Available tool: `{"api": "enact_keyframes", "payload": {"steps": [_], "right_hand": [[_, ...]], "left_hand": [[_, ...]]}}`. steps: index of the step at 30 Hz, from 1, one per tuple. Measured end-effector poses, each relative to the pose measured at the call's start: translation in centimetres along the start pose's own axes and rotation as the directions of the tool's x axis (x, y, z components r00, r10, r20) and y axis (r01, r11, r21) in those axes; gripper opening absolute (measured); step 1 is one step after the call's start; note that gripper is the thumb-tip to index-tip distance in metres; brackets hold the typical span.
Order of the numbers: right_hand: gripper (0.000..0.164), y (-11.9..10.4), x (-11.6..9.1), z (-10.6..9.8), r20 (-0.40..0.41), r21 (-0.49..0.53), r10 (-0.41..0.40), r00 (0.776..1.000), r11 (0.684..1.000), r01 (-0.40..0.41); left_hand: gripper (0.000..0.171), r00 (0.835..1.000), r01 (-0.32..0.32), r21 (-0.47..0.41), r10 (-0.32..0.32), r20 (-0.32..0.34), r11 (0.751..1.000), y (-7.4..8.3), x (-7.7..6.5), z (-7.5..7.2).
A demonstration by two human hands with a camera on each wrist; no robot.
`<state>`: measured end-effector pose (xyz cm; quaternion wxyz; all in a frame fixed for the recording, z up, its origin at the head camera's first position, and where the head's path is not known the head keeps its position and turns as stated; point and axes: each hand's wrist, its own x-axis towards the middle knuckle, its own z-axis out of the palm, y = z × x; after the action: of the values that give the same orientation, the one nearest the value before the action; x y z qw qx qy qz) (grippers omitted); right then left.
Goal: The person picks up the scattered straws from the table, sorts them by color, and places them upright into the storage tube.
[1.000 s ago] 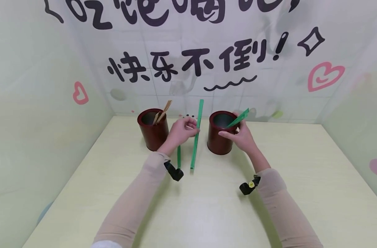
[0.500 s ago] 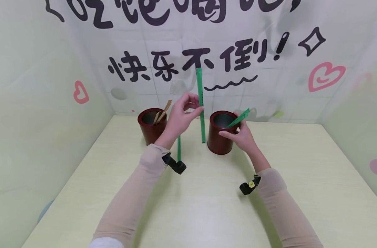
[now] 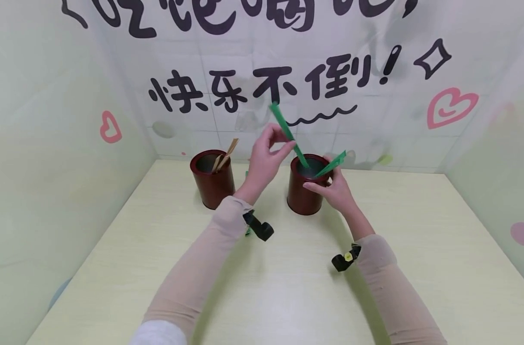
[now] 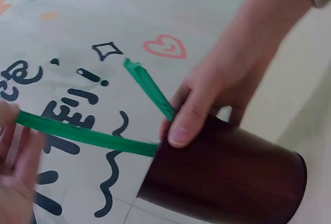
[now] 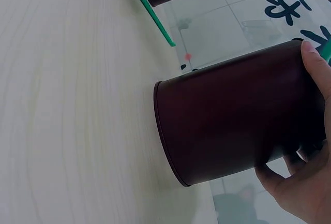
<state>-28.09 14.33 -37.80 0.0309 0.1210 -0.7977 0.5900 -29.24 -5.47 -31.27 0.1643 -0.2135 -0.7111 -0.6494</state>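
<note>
My left hand [image 3: 264, 155] pinches a long, thin green wrapped stick [image 3: 280, 117] between thumb and fingers. The stick leans, and its lower end is inside the mouth of the right dark-red cup [image 3: 302, 196]. With thumb in front and fingers behind, my right hand [image 3: 337, 189] grips that cup near its rim; the cup stands upright on the table. Another green stick [image 3: 336, 162] rests in it, slanting right. In the left wrist view both the held stick [image 4: 88, 135] and the other stick [image 4: 150, 87] show at the cup's mouth. The cup's inside bottom is hidden.
A second dark-red cup [image 3: 214, 187] stands to the left, with brown sticks [image 3: 227, 155] leaning in it. Between the cups, another green stick [image 5: 150, 13] lies on the pale table [image 3: 288, 287], mostly covered by my left arm in the head view. A printed wall stands behind.
My left hand has lifted the green stick from the table, carried it right and tilted it, with its lower end now in the right cup's mouth. The right hand has stayed on the cup.
</note>
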Motion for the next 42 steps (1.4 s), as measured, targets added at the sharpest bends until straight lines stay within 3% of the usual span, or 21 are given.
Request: {"api": "enact_keyframes", "payload": {"steps": [4, 8, 12, 25, 36, 42], "right_hand": [[0.078, -0.2, -0.1, 0.1, -0.001, 0.011, -0.008, 1.0, 1.0, 0.008], [0.08, -0.3, 0.0, 0.1, 0.0, -0.008, -0.014, 1.0, 1.0, 0.014], [0.082, -0.3, 0.1, 0.1, -0.002, -0.033, -0.008, 1.0, 0.999, 0.008], [0.082, -0.4, 0.0, 0.0, 0.003, -0.02, 0.003, 1.0, 1.0, -0.003], [0.082, -0.3, -0.1, 0.0, -0.002, -0.016, 0.009, 1.0, 1.0, -0.009], [0.083, -0.2, -0.1, 0.0, -0.003, -0.01, 0.016, 1.0, 1.0, -0.016]], "left_hand": [[0.032, 0.984, 0.168, 0.149, -0.176, 0.039, 0.974, -1.2, -0.6, 0.2], [0.035, 0.961, 0.259, 0.22, -0.274, 0.039, 0.94, -2.0, -1.3, -0.3], [0.036, 0.942, 0.312, 0.27, -0.333, 0.034, 0.911, -2.8, -1.8, -1.2], [0.045, 0.852, 0.495, 0.312, -0.524, 0.009, 0.811, -5.6, -4.1, -4.8], [0.048, 0.777, 0.586, 0.362, -0.63, 0.004, 0.725, -7.6, -6.7, -7.3], [0.048, 0.718, 0.634, 0.4, -0.696, 0.014, 0.662, -8.4, -7.8, -8.3]]}}
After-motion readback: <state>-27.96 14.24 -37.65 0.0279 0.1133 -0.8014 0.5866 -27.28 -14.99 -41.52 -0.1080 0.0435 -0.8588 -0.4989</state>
